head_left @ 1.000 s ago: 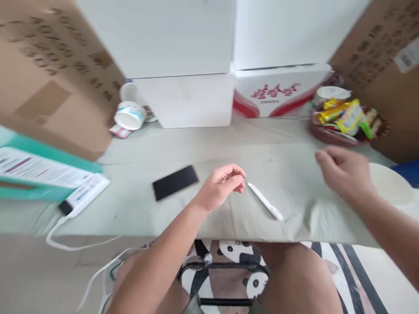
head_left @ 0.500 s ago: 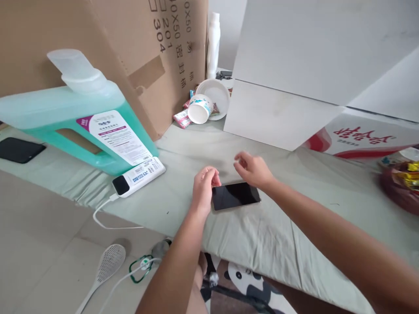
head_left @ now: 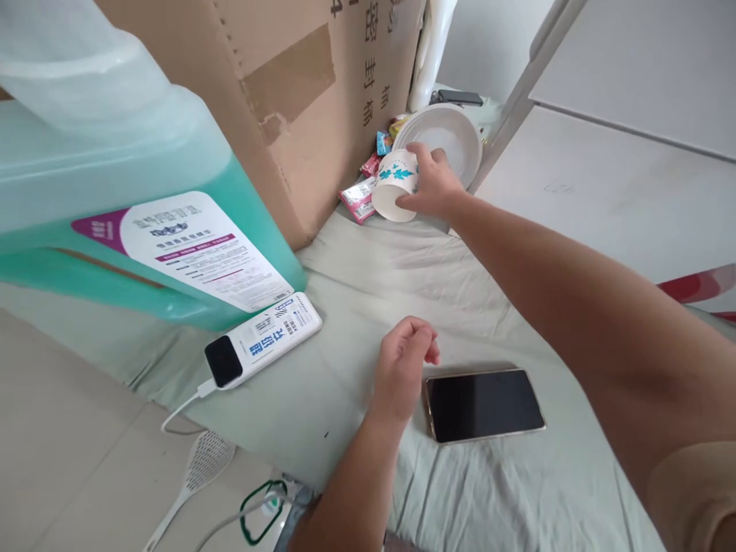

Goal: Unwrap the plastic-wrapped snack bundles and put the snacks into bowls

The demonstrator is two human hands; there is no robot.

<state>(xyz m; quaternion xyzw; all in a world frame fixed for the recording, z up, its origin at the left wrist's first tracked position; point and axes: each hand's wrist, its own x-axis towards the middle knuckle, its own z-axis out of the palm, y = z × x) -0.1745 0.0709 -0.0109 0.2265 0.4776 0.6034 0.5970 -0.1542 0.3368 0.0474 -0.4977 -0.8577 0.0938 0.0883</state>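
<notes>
My right hand (head_left: pixel 432 186) reaches far across the pale green cloth (head_left: pixel 356 268) and grips a white paper cup (head_left: pixel 392 185) with a teal print, lying on its side at the back. A white plate (head_left: pixel 445 138) leans just behind the cup. My left hand (head_left: pixel 404 368) rests on the cloth with its fingers curled loosely and nothing in it. It sits just left of a black phone (head_left: pixel 483 404) lying face up.
A big teal detergent jug (head_left: pixel 115 207) lies on its side at the left, a white power bank (head_left: pixel 261 341) with a cable beside it. A cardboard box (head_left: pixel 276 84) stands behind. Snack packets (head_left: pixel 361 196) lie by the cup. White boxes (head_left: pixel 621 153) fill the right.
My right hand has left the phone and reached forward to the paper cup, closing on it. The view has swung left and closer. My left hand stays beside the phone.
</notes>
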